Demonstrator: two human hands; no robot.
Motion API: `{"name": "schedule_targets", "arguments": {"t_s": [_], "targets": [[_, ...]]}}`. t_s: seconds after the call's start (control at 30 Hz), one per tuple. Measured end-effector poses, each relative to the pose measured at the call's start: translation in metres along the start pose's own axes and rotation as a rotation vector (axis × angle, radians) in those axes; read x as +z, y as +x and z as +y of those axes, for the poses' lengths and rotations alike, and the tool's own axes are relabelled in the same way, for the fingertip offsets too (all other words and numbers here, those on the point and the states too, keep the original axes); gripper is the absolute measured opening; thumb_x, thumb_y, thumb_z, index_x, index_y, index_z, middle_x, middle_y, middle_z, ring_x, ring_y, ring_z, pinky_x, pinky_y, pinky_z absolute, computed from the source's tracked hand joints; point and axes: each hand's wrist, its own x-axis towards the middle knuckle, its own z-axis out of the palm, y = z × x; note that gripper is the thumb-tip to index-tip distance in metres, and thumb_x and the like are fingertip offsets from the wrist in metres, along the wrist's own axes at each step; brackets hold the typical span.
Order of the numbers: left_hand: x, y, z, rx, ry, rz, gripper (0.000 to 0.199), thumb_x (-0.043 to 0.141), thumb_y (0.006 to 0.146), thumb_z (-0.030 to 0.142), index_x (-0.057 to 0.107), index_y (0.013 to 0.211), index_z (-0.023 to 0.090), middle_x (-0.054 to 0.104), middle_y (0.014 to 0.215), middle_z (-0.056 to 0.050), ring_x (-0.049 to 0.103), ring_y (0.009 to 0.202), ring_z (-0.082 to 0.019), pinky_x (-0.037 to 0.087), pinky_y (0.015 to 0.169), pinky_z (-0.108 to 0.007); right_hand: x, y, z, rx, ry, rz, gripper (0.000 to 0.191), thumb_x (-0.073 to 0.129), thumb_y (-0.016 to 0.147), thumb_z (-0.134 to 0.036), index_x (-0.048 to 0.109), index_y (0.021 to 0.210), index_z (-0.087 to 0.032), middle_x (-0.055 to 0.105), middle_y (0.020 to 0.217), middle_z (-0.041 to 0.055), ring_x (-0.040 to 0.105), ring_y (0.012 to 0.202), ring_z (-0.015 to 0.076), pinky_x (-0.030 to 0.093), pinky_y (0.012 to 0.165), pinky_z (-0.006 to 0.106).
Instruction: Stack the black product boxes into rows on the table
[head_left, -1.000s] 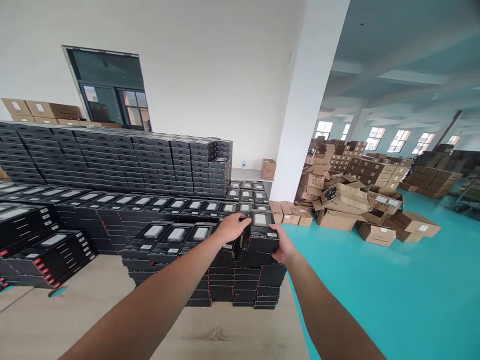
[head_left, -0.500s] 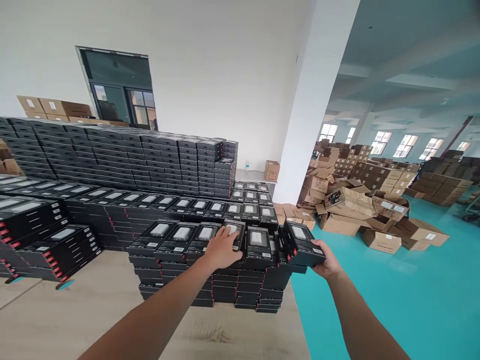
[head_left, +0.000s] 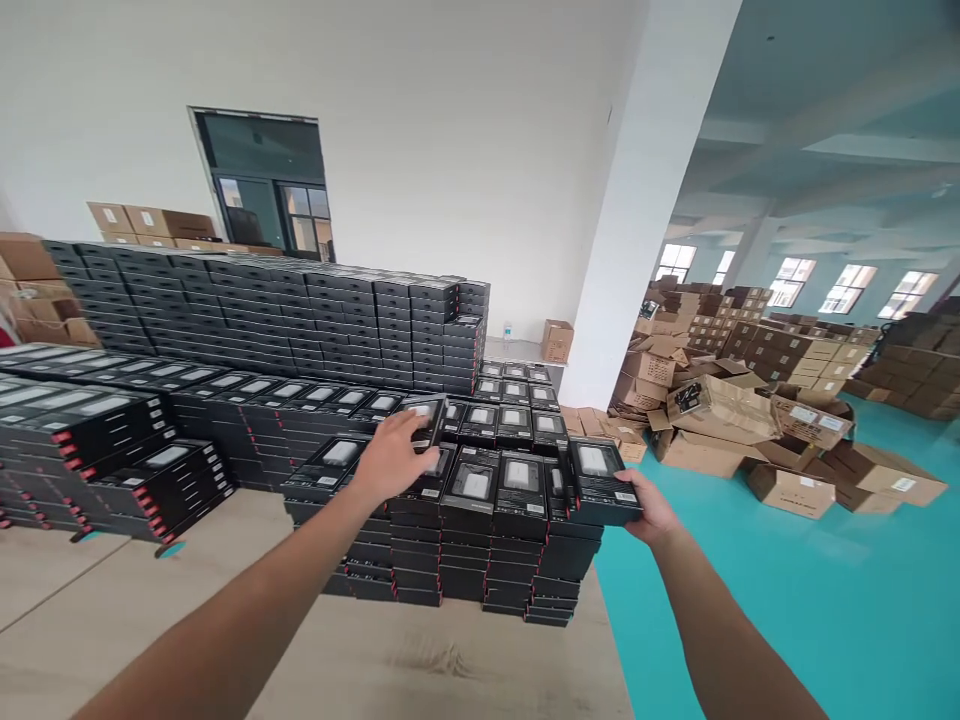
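My left hand (head_left: 394, 457) grips a small black product box (head_left: 433, 432) with a pale item showing in its window. This box is tilted above the front stack (head_left: 454, 565) of similar boxes. My right hand (head_left: 651, 510) is closed around the right side of another windowed black box (head_left: 600, 468), at the stack's right end. Part of that box's underside is hidden, so I cannot tell how far it rests on the stack. Between the hands, several windowed boxes (head_left: 476, 485) lie face up on top.
A long wall of stacked black boxes (head_left: 300, 320) stands behind, with more stacks (head_left: 97, 440) at the left. The wooden table (head_left: 420, 660) ends at the right above a turquoise floor (head_left: 720, 600). Brown cartons (head_left: 720, 410) lie piled beyond, past a white pillar (head_left: 637, 200).
My left hand has moved left, lifting a box off the top of the stack. A box beneath it now shows. The right hand keeps its hold, and the view has turned slightly left.
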Motion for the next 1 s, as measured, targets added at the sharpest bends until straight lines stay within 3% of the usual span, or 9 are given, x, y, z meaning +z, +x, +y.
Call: {"name": "schedule_targets", "arguments": {"t_s": [0.13, 0.2, 0.33, 0.43, 0.57, 0.7, 0.8, 0.9, 1.0], "targets": [[-0.008, -0.007, -0.045, -0.011, 0.222, -0.095, 0.066, 0.057, 0.084, 0.037, 0.054, 0.144, 0.01, 0.047, 0.158, -0.018, 0.034, 0.152, -0.037, 0.039, 0.12, -0.057, 0.001, -0.009, -0.012, -0.022, 0.049, 0.026, 0.015, 0.066, 0.072, -0.024, 0.067, 0.087, -0.02, 0.076, 0.067, 0.0028, 0.072, 0.061, 0.0223, 0.062, 0.057, 0.033], [0.004, -0.017, -0.048, 0.047, 0.253, -0.096, 0.064, 0.059, 0.083, 0.033, 0.056, 0.143, 0.011, 0.045, 0.159, -0.019, 0.029, 0.154, -0.038, 0.026, 0.125, -0.066, 0.006, -0.014, -0.014, -0.05, 0.09, 0.015, 0.017, 0.066, 0.071, -0.023, 0.067, 0.088, -0.02, 0.077, 0.07, 0.0028, 0.073, 0.065, 0.0233, 0.063, 0.061, 0.035], [0.046, -0.04, -0.014, 0.524, 0.269, -0.148, 0.071, 0.068, 0.085, 0.041, 0.048, 0.149, 0.018, 0.036, 0.166, -0.015, 0.021, 0.158, -0.034, -0.011, 0.127, -0.066, 0.022, -0.025, -0.01, -0.059, 0.112, 0.018, 0.016, 0.066, 0.07, -0.022, 0.066, 0.086, -0.021, 0.078, 0.072, 0.0025, 0.073, 0.066, 0.0229, 0.064, 0.063, 0.035], [0.075, -0.049, 0.012, 0.674, 0.287, -0.251, 0.084, 0.075, 0.081, 0.034, 0.039, 0.155, 0.016, 0.045, 0.159, -0.02, 0.036, 0.151, -0.035, -0.004, 0.13, -0.06, 0.037, -0.032, -0.005, -0.013, 0.039, 0.08, 0.012, 0.066, 0.071, -0.023, 0.066, 0.083, -0.021, 0.077, 0.069, 0.0025, 0.073, 0.064, 0.0228, 0.063, 0.061, 0.035], [0.088, -0.053, 0.025, 0.62, 0.298, -0.255, 0.062, 0.052, 0.085, 0.012, 0.051, 0.148, 0.011, 0.073, 0.118, -0.019, 0.065, 0.115, -0.034, 0.018, 0.127, -0.054, 0.051, -0.034, 0.0, 0.022, -0.04, 0.153, 0.008, 0.066, 0.071, -0.019, 0.065, 0.079, -0.018, 0.074, 0.063, 0.0037, 0.07, 0.056, 0.0208, 0.058, 0.051, 0.031], [0.066, -0.055, 0.038, 0.6, 0.204, -0.204, 0.058, 0.042, 0.087, 0.01, 0.055, 0.144, 0.014, 0.072, 0.117, -0.02, 0.065, 0.114, -0.036, 0.037, 0.111, -0.054, 0.054, -0.032, 0.005, 0.0, -0.066, 0.195, 0.004, 0.064, 0.072, -0.018, 0.063, 0.076, -0.019, 0.071, 0.058, 0.002, 0.066, 0.05, 0.0188, 0.054, 0.046, 0.028], [0.026, -0.048, 0.054, 0.539, 0.158, -0.069, 0.059, 0.044, 0.084, 0.009, 0.055, 0.142, 0.015, 0.071, 0.12, -0.018, 0.063, 0.113, -0.035, 0.041, 0.104, -0.053, 0.053, -0.029, 0.008, -0.031, -0.112, 0.203, 0.003, 0.065, 0.072, -0.018, 0.063, 0.075, -0.019, 0.071, 0.059, 0.0019, 0.066, 0.052, 0.0176, 0.053, 0.047, 0.026], [-0.023, -0.032, 0.062, 0.406, -0.012, 0.062, 0.043, 0.054, 0.073, 0.011, 0.068, 0.112, 0.022, 0.072, 0.108, -0.009, 0.062, 0.108, -0.032, 0.044, 0.102, -0.05, 0.052, -0.027, 0.004, -0.063, -0.209, 0.211, 0.011, 0.068, 0.068, -0.017, 0.067, 0.08, -0.018, 0.075, 0.068, 0.0057, 0.069, 0.06, 0.0208, 0.051, 0.047, 0.027], [-0.055, -0.011, 0.052, 0.304, -0.353, -0.098, 0.035, 0.054, 0.058, 0.014, 0.066, 0.089, 0.024, 0.069, 0.113, -0.005, 0.059, 0.114, -0.03, 0.046, 0.103, -0.047, 0.062, -0.037, -0.007, -0.149, -0.3, 0.256, 0.038, 0.075, 0.065, -0.015, 0.072, 0.103, -0.022, 0.079, 0.108, 0.0091, 0.073, 0.099, 0.0274, 0.06, 0.069, 0.031]]}}
